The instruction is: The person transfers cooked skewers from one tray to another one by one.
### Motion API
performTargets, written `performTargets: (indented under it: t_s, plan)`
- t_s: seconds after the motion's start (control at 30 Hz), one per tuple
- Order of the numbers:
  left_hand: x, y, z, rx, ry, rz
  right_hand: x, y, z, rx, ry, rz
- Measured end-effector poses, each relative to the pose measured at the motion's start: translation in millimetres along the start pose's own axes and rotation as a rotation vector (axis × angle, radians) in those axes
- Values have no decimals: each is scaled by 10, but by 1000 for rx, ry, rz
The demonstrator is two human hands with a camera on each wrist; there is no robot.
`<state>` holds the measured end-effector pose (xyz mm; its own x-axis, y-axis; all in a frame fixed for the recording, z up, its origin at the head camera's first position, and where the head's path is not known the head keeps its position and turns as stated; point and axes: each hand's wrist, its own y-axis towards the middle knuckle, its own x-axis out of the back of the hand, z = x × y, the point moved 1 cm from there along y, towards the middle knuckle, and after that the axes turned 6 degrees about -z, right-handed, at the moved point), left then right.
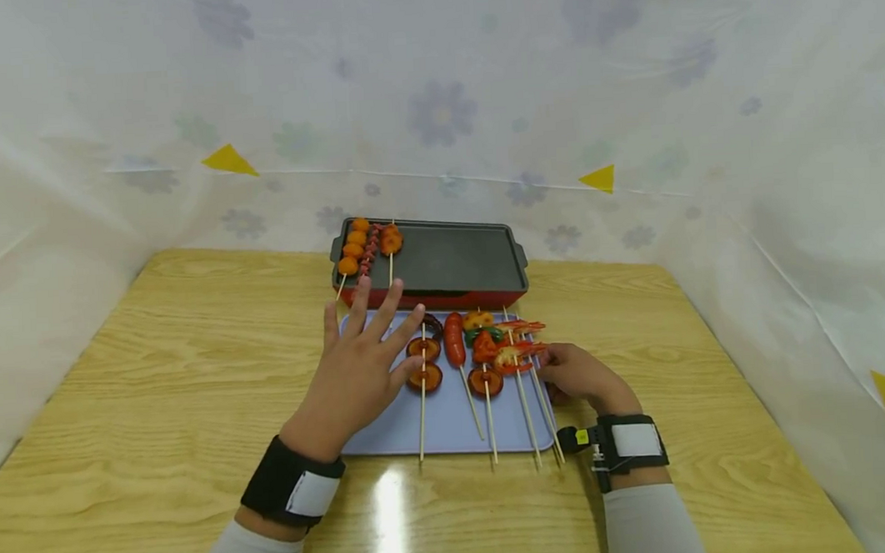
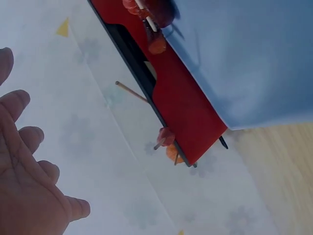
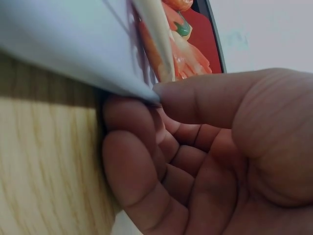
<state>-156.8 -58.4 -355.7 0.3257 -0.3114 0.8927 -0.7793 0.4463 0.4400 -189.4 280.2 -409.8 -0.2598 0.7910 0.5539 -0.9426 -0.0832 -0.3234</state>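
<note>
Okay, head view first: got a lavender-blue serving tray (image 1: 391, 434) just in front of the red-and-black tabletop grill (image 1: 449, 259), long axis side to side on the wood-grain table (image 1: 154, 367), loaded with a sausage skewer (image 1: 454, 340), mushroom-looking slices (image 1: 424, 378) and prawn skewers (image 1: 509, 359). Clamped on its right edge with the right hand (image 1: 579, 374), clearly the nearer one, so with pretty much the whole length stretching leftward from that grip. Holding the left hand (image 1: 361, 373) spread around the opposite end, near the grill. Left wrist view next: showing splayed fingers, nothing between them, no tray contact visible. Right wrist view last: thumb on top of the rim, fingertips curled underneath, solid pinch. Can't tell if lifted, though.
</note>
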Motion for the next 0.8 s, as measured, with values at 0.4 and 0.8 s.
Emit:
performTargets:
  t_s: [0.4,0.8]
  plan:
    - [-206,26,53,87,-96,90,31,-4,9,1,7,12]
    - [-165,461,232,232,-364,-53,1,15,-19,7,19,21]
